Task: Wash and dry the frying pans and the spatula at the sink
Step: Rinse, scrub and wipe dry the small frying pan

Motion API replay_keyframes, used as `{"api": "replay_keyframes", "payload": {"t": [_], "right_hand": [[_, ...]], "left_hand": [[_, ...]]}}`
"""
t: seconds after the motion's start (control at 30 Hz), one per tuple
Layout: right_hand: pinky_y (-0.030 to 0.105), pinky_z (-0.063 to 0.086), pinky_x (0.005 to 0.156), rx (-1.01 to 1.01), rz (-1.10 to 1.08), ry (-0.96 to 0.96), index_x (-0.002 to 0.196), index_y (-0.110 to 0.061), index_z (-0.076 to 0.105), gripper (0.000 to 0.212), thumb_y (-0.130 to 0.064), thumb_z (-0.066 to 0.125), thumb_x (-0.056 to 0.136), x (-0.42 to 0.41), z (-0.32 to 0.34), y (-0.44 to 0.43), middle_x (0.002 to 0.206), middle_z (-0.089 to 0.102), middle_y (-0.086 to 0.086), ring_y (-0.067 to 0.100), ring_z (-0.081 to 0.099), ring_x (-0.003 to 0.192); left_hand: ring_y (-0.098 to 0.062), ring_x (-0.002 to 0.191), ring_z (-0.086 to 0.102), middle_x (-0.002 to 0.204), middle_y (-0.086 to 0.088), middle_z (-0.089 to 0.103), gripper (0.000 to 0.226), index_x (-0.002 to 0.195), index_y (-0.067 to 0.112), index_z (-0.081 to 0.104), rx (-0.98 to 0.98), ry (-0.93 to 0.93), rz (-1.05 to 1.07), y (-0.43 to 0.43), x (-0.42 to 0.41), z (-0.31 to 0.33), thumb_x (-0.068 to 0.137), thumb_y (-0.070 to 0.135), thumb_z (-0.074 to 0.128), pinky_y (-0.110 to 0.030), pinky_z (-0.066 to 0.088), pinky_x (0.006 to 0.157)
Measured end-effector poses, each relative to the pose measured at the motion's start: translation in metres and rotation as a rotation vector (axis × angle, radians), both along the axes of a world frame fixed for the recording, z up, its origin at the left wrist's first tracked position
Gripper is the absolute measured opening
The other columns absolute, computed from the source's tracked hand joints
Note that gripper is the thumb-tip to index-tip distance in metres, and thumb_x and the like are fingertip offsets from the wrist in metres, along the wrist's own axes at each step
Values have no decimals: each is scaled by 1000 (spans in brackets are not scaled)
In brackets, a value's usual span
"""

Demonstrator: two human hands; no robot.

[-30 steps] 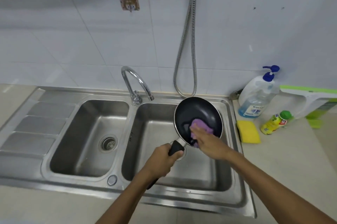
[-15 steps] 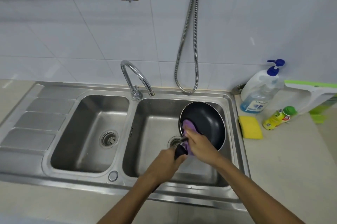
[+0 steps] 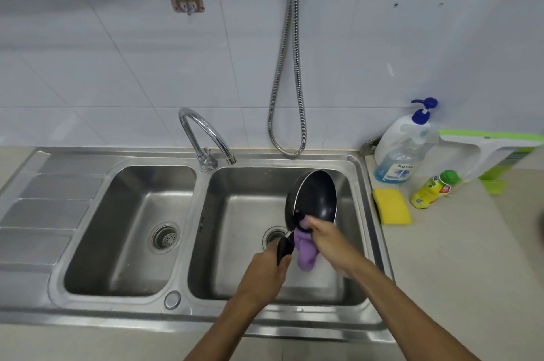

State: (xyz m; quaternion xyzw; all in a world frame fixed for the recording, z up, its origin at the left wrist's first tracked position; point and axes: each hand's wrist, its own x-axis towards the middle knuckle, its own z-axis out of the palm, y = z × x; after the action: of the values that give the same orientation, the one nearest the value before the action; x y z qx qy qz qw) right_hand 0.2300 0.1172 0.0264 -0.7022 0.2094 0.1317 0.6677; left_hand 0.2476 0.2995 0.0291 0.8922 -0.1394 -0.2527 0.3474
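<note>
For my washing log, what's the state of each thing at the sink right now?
Frying pan: tipped on edge over the right basin.
Purple cloth: bunched against the pan's near rim.
Left hand: grips the pan's handle.
Right hand: grips the cloth.
Tap: no water visibly running.
Yellow sponge: flat on the counter, untouched.
Pump bottle: upright, partly full.

A black frying pan [image 3: 316, 199] is hanging steeply tilted over the right basin of the sink [image 3: 294, 324] (near its right wall), handle pointing toward the front edge.
</note>
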Motion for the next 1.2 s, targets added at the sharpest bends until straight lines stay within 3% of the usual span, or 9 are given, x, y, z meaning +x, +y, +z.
{"api": "replay_keyframes", "payload": {"t": [0.13, 0.3, 0.47, 0.6, 0.7, 0.83, 1.0, 1.13, 1.2], "right_hand": [[32, 56, 83, 160, -313, -187, 111, 4, 64, 33, -21, 42, 107, 2, 27, -20, 95, 70, 19, 29, 67, 93], [3, 36, 101, -561, -95, -522, 153, -20, 40, 48, -11, 43, 106, 5, 54, -22, 145, 51, -16, -14, 49, 126], [54, 32, 118, -1360, 458, -607, 133, -30, 61, 36, -31, 54, 98, 50, 34, 4, 151, 50, -4, 22, 39, 145], [44, 47, 90, -1152, 392, -214, 66, -28, 57, 35, -39, 39, 94, 110, 40, -27, 85, 68, -6, 23, 63, 92], [36, 46, 83, -884, 203, -38, 88, -25, 66, 31, -30, 39, 103, 102, 26, -77, 95, 70, 3, 30, 65, 95], [28, 46, 100, -830, -26, -251, 119, -23, 68, 24, -22, 49, 105, 35, -7, -48, 130, 65, 1, 11, 61, 117], [21, 33, 113, -1042, 396, -649, 124, -11, 70, 42, -1, 76, 84, 20, -22, 2, 140, 60, 5, 15, 53, 132], [28, 33, 114, -983, 370, -361, 130, -5, 65, 30, -11, 50, 104, 70, -21, -42, 140, 60, 11, 25, 53, 133], [18, 44, 92, -917, 149, -258, 120, -9, 70, 29, -18, 46, 106, 74, -18, -67, 118, 70, 8, 20, 68, 102]], "left_hand": [[-24, 87, 68, 106, -4, 69, 32, 132, 18, 49, 244, -261, -51, -1, 2, -6, 103, 31, 48, -32, 50, 70], [-20, 56, 61, 85, -2, 62, 71, 138, 11, 57, 384, -564, -58, 1, 4, -2, 70, 2, 77, -29, 41, 46], [-13, 51, 52, 75, 0, 56, 32, 92, 12, 67, 303, -697, -82, 1, 6, 14, 67, -2, 83, -25, 42, 46], [-11, 46, 49, 73, 0, 54, 39, 90, 15, 69, 353, -638, -124, 10, 0, 16, 60, 1, 90, -20, 35, 42], [-11, 48, 53, 79, 1, 57, 35, 101, 19, 71, 350, -561, -115, 22, 5, 16, 71, 8, 87, -16, 29, 47], [-14, 67, 65, 96, 3, 58, 20, 112, 19, 65, 336, -455, -19, 24, 9, 9, 93, 14, 67, -19, 41, 56], [-14, 85, 68, 116, 4, 59, 26, 123, 19, 56, 319, -417, -111, 11, -4, 5, 98, 14, 59, -21, 51, 74], [-13, 80, 64, 104, 6, 65, 32, 117, 26, 55, 241, -327, -29, 14, -3, 9, 90, 11, 65, -18, 43, 67], [-10, 71, 61, 90, 9, 64, 34, 108, 28, 54, 212, -265, 25, 24, 4, 9, 84, 9, 69, -15, 43, 59]]}}
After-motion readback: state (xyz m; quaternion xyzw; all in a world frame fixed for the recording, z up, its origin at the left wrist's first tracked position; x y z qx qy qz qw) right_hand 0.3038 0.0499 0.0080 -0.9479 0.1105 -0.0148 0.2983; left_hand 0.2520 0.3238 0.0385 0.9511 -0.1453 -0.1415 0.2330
